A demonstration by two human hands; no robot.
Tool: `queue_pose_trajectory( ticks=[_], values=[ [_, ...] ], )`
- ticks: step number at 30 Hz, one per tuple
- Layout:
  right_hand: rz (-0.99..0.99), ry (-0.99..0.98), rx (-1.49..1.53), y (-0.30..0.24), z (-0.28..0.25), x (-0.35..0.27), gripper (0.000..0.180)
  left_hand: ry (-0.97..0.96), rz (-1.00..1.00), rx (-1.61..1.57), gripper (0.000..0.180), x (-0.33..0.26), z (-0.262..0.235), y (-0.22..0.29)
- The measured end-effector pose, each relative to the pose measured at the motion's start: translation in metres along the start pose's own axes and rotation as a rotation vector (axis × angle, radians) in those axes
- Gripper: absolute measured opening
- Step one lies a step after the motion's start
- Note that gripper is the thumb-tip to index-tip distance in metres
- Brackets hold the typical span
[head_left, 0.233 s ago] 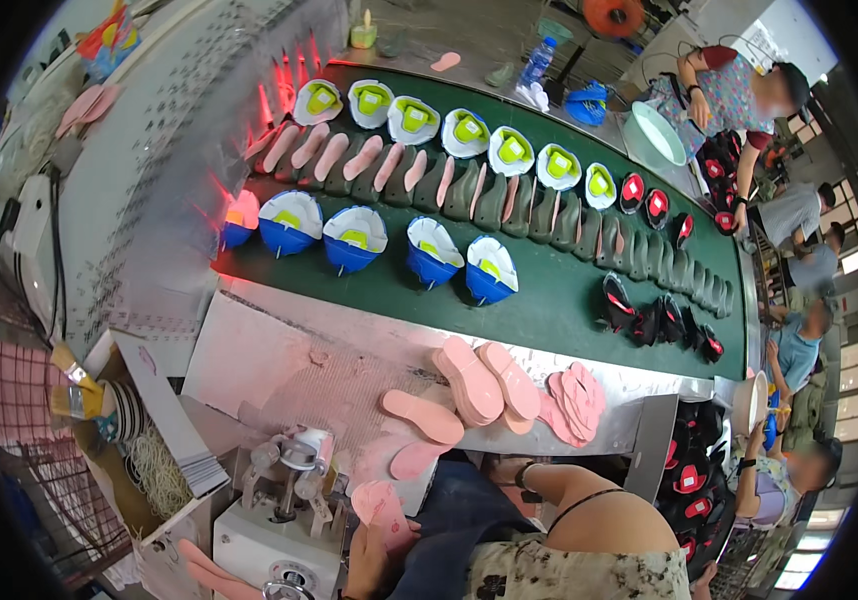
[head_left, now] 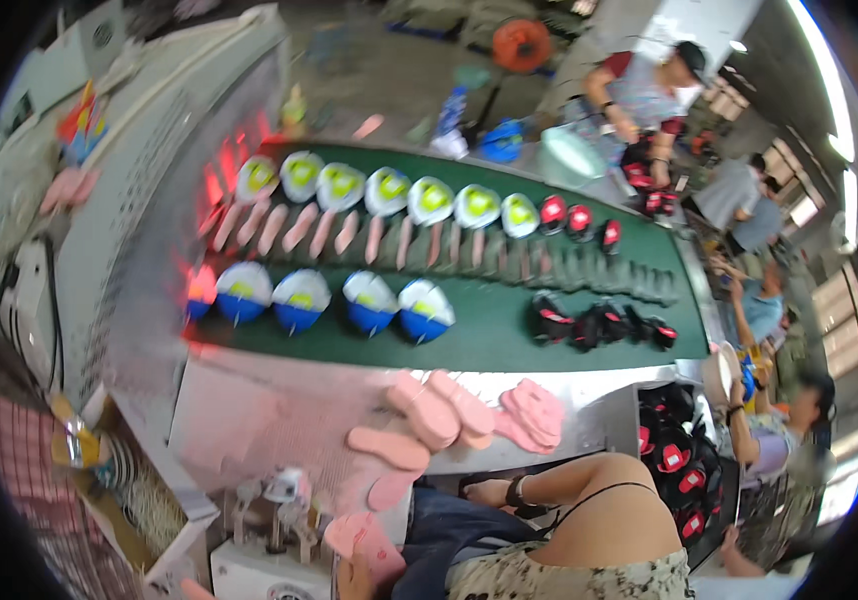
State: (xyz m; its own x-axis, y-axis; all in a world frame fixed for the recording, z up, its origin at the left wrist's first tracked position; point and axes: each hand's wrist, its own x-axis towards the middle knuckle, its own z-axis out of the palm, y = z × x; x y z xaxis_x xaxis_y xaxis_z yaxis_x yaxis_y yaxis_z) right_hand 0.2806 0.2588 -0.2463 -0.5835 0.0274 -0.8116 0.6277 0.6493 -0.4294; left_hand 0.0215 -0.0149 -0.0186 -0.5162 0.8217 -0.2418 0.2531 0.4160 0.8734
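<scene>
Low in the picture, my left hand (head_left: 355, 577) is closed on a pink insole (head_left: 367, 545) with faint red print. The insole's rounded end sticks up past my fingers, beside a small white machine (head_left: 267, 575) with metal rollers. My right hand is out of view. On the pink-dusted metal ledge ahead lie a single pink insole (head_left: 389, 449), stacked pink insoles (head_left: 423, 412) and a fanned pile of pink pieces (head_left: 532, 412). Another pink insole (head_left: 391, 490) overlaps the ledge's near edge, close to my dark apron (head_left: 449, 525).
A green conveyor belt (head_left: 489, 340) carries blue-white shoe uppers (head_left: 299, 300), dark soles with pink insoles, and black-red shoes (head_left: 604, 322). Left stands a cardboard box (head_left: 184, 535) with string and brushes. Black shoes fill a bin (head_left: 684, 450) at right; co-workers (head_left: 639, 90) are beyond. My bare leg (head_left: 589, 490) is bent.
The view has turned, so the belt and ledge sit further left and lower, with some blur. My left hand still grips the insole, now lower in the picture.
</scene>
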Motion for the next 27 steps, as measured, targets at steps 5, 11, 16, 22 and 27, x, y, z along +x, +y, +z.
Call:
queue_pose_trajectory(
  ticks=[5,11,16,22,27],
  values=[
    [-0.049,-0.147,-0.393,-0.065,-0.158,-0.057,0.035,0.099,0.085,-0.032,0.045,0.01,0.02,-0.006],
    [-0.576,0.488,0.447,-0.174,-0.236,-0.094,0.034,0.277,0.104,-0.126,0.047,0.013,0.078,-0.042],
    [-0.736,0.482,0.087,-0.179,-0.155,-0.036,0.038,0.421,0.226,0.093,0.052,0.011,0.14,-0.101],
    [-0.788,0.177,0.491,-0.179,-0.093,-0.05,0.034,0.704,-0.086,-1.062,0.044,-0.017,0.149,0.018],
    [-0.891,0.259,0.202,-0.185,-0.077,-0.048,0.024,0.782,-0.038,-0.953,0.04,-0.027,0.174,0.022]
  ],
)
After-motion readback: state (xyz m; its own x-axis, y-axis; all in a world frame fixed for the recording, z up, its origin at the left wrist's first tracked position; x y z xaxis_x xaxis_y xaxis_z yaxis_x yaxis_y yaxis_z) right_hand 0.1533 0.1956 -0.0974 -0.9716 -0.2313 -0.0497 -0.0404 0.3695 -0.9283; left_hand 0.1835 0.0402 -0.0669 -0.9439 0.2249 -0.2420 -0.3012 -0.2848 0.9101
